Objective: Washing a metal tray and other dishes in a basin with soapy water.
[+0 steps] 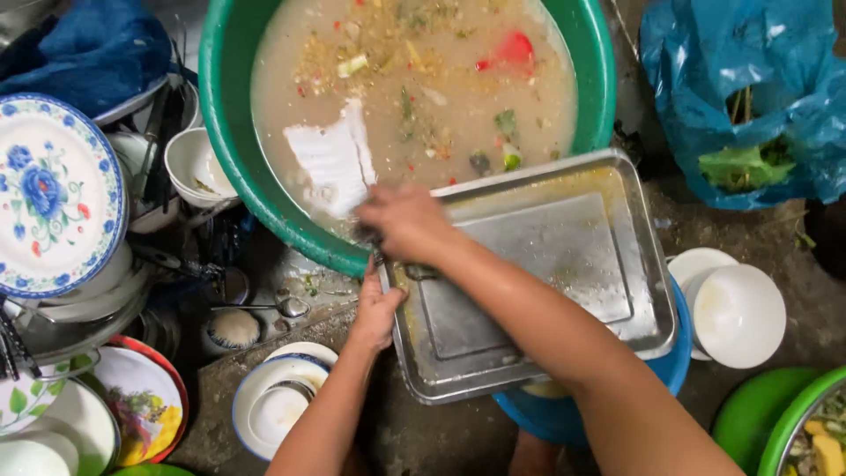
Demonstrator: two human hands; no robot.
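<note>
A rectangular metal tray (573, 256) lies tilted across a blue basin (679, 361) and the rim of a big green tub (220, 97). My left hand (377, 310) grips the tray's near left edge. At the tray's upper left corner my right hand (404, 222) presses down, closed on something I cannot make out. The tub is full of cloudy water with floating food scraps, a white scrap (330, 163) and a red piece (514, 50).
Flowered plates (48, 194) and bowls are stacked at the left with spoons (264, 307) on the wet ground. White bowls (736, 313) sit at the right. A blue plastic bag (749, 88) holds greens. Green bowls (775, 419) stand at the bottom right.
</note>
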